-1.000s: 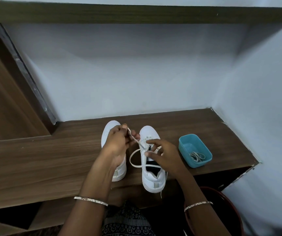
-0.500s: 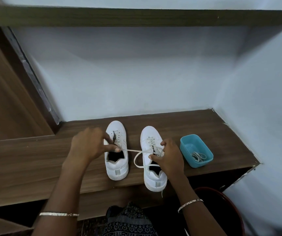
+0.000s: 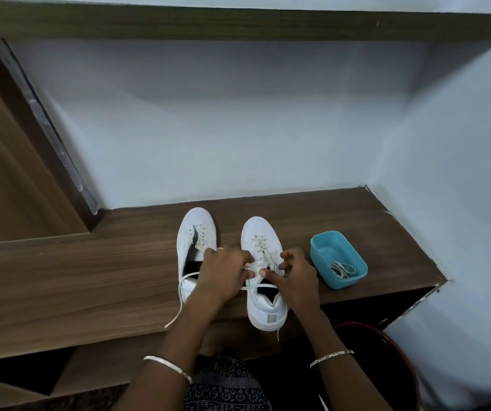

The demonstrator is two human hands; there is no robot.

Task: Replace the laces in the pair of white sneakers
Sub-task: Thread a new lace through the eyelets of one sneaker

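Wood-grain desk (image 3: 90, 277) carries pair, toes to wall, heels at near edge, likely for reach. Right sneaker (image 3: 257, 229), smooth white, part laced. Left sneaker (image 3: 197, 223) close beside it, eyelets mostly open. Teal plastic tub (image 3: 351, 279) near right sneaker, holds coiled spare laces (image 3: 342, 269). Left hand (image 3: 220, 275) and right hand (image 3: 297, 277) pinch flat white lace (image 3: 260, 247) over right sneaker's upper eyelets, probably drawing it snug.
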